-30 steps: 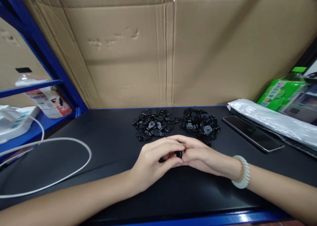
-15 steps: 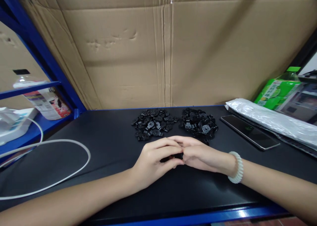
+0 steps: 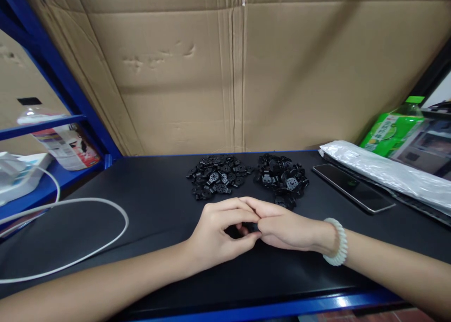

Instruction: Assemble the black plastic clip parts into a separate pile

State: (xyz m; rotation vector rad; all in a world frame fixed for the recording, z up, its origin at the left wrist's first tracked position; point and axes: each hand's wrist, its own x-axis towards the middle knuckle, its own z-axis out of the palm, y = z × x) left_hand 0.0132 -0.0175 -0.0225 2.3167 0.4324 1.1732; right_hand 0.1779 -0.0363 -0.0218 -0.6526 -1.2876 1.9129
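Observation:
My left hand (image 3: 220, 232) and my right hand (image 3: 282, 226) meet fingertip to fingertip on the black tabletop (image 3: 158, 209). Both are curled, pinching a small black plastic part (image 3: 246, 228) between them; most of it is hidden by the fingers. A white coiled band (image 3: 336, 242) circles my right wrist. Just beyond the hands lie two heaps of small black plastic parts: a left heap (image 3: 216, 176) of flat pieces and a right heap (image 3: 282, 176), taller and more jumbled.
A dark phone (image 3: 352, 188) lies to the right, beside a long silvery plastic bag (image 3: 384, 171) and a green packet (image 3: 391, 127). A white cable (image 3: 88, 204) loops at the left. A bottle (image 3: 63, 138) lies on the blue shelf. Cardboard (image 3: 229, 68) walls the back.
The hands have stayed together on the small part, with only small finger shifts. The view has moved slightly.

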